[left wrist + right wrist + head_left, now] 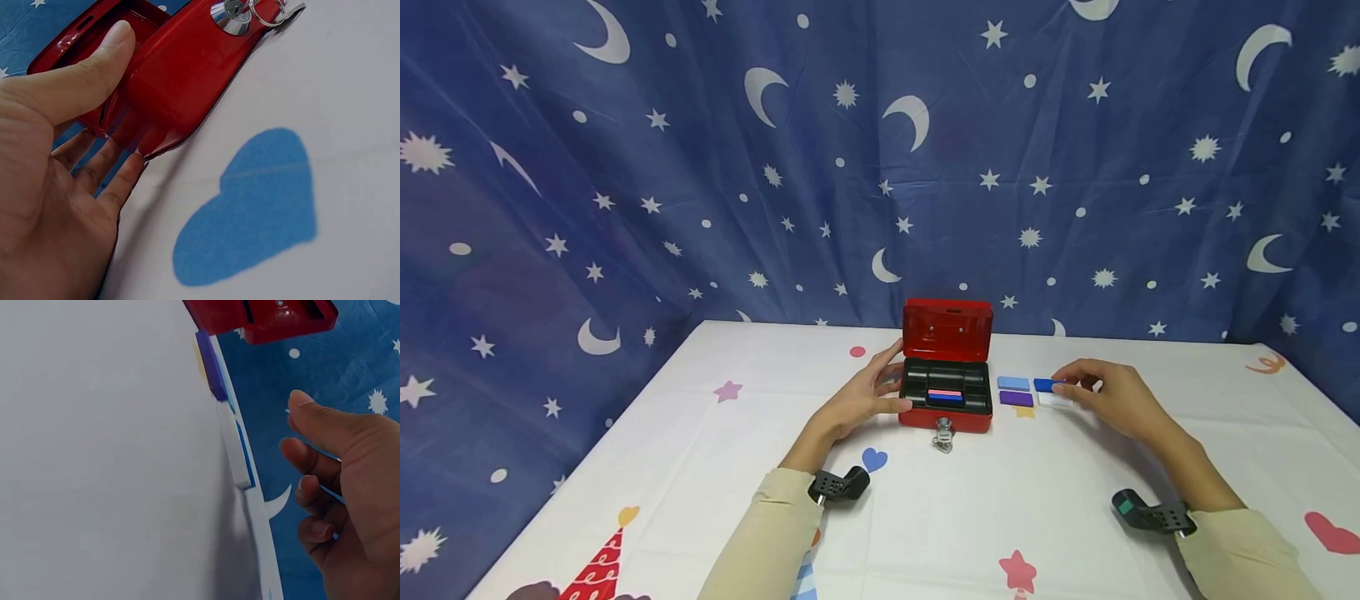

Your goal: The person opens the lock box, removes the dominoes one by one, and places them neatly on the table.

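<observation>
A red cash box [983, 421] stands with its lid [947, 329] raised, showing a black inner tray [916, 387]. Pink and blue strips [945, 394] lie in the tray's middle. My left hand [861, 400] rests along the box's left side, thumb at the front corner and fingers stretched towards the lid. Keys on a ring [943, 440] hang from the front lock. My right hand [1108, 396] hovers over a blue block [1043, 385] and a white block [1051, 401]. In the right wrist view its fingers are loosely bent, with nothing between thumb and forefinger.
Light blue [1013, 383] and purple blocks [1017, 399] lie between the box and my right hand. The white tablecloth [925, 517] has printed hearts and stars. Behind the table hangs a blue curtain [820, 167] with moons and stars.
</observation>
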Tool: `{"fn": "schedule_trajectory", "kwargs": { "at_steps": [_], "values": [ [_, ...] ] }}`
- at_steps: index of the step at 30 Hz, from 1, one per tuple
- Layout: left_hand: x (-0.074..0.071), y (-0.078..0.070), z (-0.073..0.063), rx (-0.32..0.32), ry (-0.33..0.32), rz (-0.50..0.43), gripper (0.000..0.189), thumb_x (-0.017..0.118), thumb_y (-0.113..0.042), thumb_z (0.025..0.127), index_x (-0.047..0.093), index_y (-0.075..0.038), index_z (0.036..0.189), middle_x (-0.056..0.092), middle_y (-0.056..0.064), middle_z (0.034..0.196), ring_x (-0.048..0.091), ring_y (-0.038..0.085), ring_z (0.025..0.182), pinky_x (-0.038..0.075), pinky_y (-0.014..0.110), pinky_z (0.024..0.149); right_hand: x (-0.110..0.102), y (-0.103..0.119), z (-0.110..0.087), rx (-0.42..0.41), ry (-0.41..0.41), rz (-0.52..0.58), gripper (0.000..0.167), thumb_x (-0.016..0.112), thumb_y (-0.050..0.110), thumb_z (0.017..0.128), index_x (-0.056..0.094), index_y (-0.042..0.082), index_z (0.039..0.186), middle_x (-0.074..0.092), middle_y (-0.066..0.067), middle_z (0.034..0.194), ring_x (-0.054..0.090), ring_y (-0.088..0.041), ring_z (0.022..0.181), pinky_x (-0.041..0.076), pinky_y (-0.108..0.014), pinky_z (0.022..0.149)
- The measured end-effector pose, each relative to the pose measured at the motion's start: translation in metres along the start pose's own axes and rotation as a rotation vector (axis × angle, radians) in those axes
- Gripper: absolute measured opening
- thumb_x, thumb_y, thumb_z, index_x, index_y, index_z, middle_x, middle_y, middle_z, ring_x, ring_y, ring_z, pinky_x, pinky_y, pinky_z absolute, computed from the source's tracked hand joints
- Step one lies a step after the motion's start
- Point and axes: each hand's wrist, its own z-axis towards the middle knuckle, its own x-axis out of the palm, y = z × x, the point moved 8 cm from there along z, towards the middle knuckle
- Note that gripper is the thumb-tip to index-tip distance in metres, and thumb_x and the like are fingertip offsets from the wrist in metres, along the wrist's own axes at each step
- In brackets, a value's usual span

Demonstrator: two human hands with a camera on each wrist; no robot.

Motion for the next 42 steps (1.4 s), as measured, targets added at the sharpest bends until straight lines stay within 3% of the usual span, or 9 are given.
{"fn": "schedule_trajectory", "kwargs": {
  "at_steps": [7, 24, 33, 42],
  "values": [
    [-0.001, 0.0, -0.001, 0.001, -0.001, 0.005, 0.095, 0.073, -0.002, 0.08, 0.019, -0.031, 0.153, 0.023, 0.009, 0.154, 0.037, 0.036, 0.133, 0.039, 0.045, 0.104, -0.001, 0.02, 0.007, -0.05, -0.029, 0.016, 0.019, 0.072, 0.024, 0.087, 0.072, 0.01, 0.099, 0.061, 0.002, 0.08, 0.052, -0.018, 0.073, 0.041, -0.025, 0.055],
    [-0.004, -0.001, -0.001, 0.001, -0.007, 0.011, 0.096, 0.074, -0.002, 0.079, 0.02, -0.034, 0.153, 0.026, 0.007, 0.152, 0.039, 0.033, 0.132, 0.04, 0.044, 0.103, 0.009, 0.087, 0.028, -0.118, 0.029, 0.082, 0.02, 0.074, 0.023, 0.085, 0.071, 0.012, 0.101, 0.061, 0.005, 0.078, 0.051, -0.017, 0.074, 0.047, -0.029, 0.061],
    [-0.003, -0.001, -0.002, 0.014, 0.002, 0.018, 0.095, 0.074, -0.004, 0.08, 0.02, -0.033, 0.153, 0.023, 0.008, 0.154, 0.036, 0.034, 0.133, 0.038, 0.047, 0.104, 0.031, 0.117, 0.032, -0.23, 0.08, 0.131, 0.011, 0.077, 0.018, 0.081, 0.072, 0.019, 0.091, 0.06, 0.01, 0.079, 0.051, -0.015, 0.076, 0.046, -0.032, 0.064],
    [-0.001, 0.0, -0.002, -0.001, -0.006, 0.024, 0.095, 0.074, -0.005, 0.08, 0.021, -0.035, 0.152, 0.024, 0.007, 0.154, 0.037, 0.034, 0.133, 0.037, 0.048, 0.105, 0.053, 0.127, 0.033, -0.239, 0.106, 0.171, 0.014, 0.077, 0.019, 0.081, 0.072, 0.015, 0.094, 0.059, 0.009, 0.08, 0.053, -0.014, 0.076, 0.049, -0.028, 0.063]
  ]
}}
